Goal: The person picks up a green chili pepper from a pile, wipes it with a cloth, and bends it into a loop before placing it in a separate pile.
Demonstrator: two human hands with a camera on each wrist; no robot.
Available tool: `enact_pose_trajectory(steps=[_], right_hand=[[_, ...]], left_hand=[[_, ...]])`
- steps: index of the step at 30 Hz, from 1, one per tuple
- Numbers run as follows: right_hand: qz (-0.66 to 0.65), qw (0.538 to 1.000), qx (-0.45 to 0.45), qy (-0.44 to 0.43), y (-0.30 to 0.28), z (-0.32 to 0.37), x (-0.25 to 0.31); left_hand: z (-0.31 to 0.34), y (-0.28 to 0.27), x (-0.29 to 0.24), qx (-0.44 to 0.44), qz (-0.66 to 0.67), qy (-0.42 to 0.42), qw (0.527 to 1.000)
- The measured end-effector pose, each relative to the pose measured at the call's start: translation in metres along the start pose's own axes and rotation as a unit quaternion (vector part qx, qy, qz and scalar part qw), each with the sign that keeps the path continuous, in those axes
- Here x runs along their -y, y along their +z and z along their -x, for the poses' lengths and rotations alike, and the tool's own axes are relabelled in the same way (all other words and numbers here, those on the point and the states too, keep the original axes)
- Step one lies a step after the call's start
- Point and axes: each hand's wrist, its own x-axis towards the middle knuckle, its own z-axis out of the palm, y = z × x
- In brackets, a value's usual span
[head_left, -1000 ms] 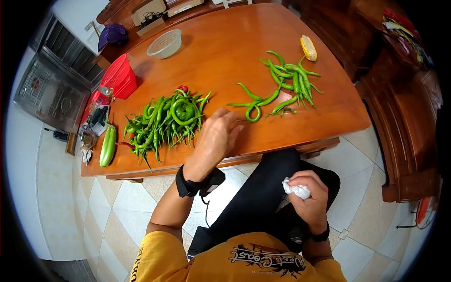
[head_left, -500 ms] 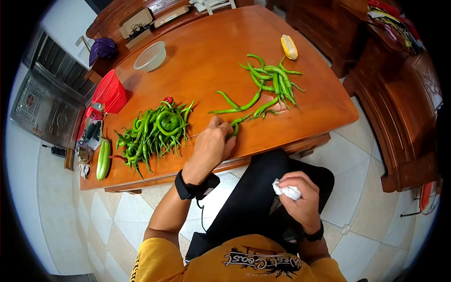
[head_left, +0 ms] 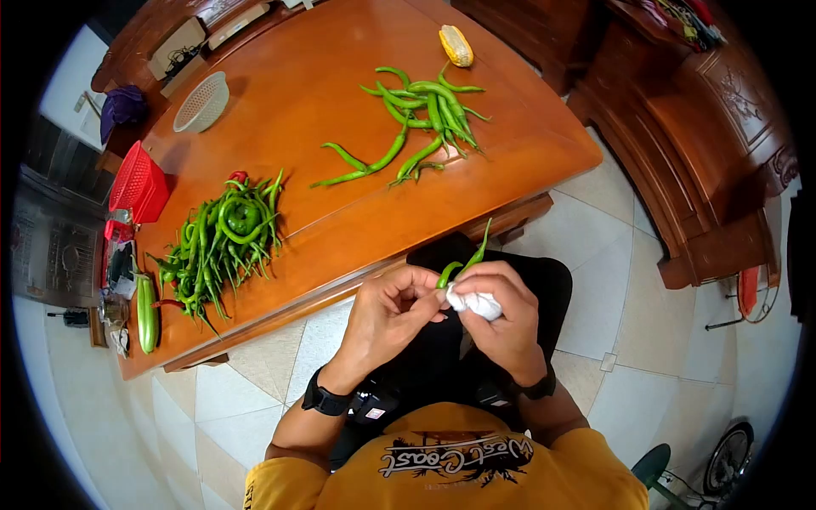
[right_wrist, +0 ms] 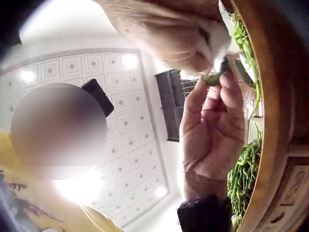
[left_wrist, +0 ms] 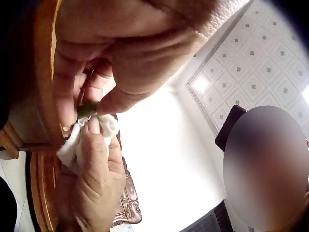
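Observation:
Both hands meet in front of the body, beyond the table's near edge. The left hand [head_left: 389,321] pinches one end of a curled green pepper [head_left: 448,274]; in the left wrist view its thumb and fingers close on the green piece [left_wrist: 87,110]. The right hand [head_left: 507,327] grips a crumpled white cloth [head_left: 476,303], which touches the same pepper, and the pepper's thin end rises above the fingers. In the right wrist view the pepper [right_wrist: 215,77] lies between the left fingertips and the cloth.
On the table [head_left: 289,102] lie a large pepper pile [head_left: 223,242], a smaller pepper group [head_left: 433,106], a corn cob [head_left: 456,46] and a long pale-green vegetable [head_left: 147,314]. A white basket [head_left: 202,102] and a red basket [head_left: 140,183] stand left.
The left hand has picked up the curled pepper from the table and brought it to the right hand with the cloth. The head view has shifted, moving the table's things leftward.

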Motion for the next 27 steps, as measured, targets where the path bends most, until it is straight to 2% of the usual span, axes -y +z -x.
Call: enact_pose_trajectory(steps=[2,5,8,12,23,27], right_hand=[[0.026,0.999,-0.024,0.013,-0.003,-0.001,-0.002],[0.07,0.996,-0.047,0.015,-0.007,-0.004,-0.001],[0.044,0.999,-0.018,0.027,-0.006,0.0,0.001],[-0.023,0.999,0.022,0.028,-0.001,0.005,0.013],[0.125,0.989,-0.072,-0.022,-0.017,-0.003,-0.001],[0.046,0.999,-0.007,0.024,-0.014,0.005,0.004]], left_hand=[[0.005,0.003,0.001,0.003,0.006,-0.024,1.0],[0.008,0.005,0.006,0.006,-0.007,0.005,1.0],[0.008,0.006,0.011,0.006,-0.017,0.032,0.999],[0.007,0.008,0.008,-0.006,-0.007,0.024,1.0],[0.012,0.008,0.008,0.016,-0.07,0.011,0.997],[0.012,0.009,0.009,0.004,-0.026,0.009,1.0]])
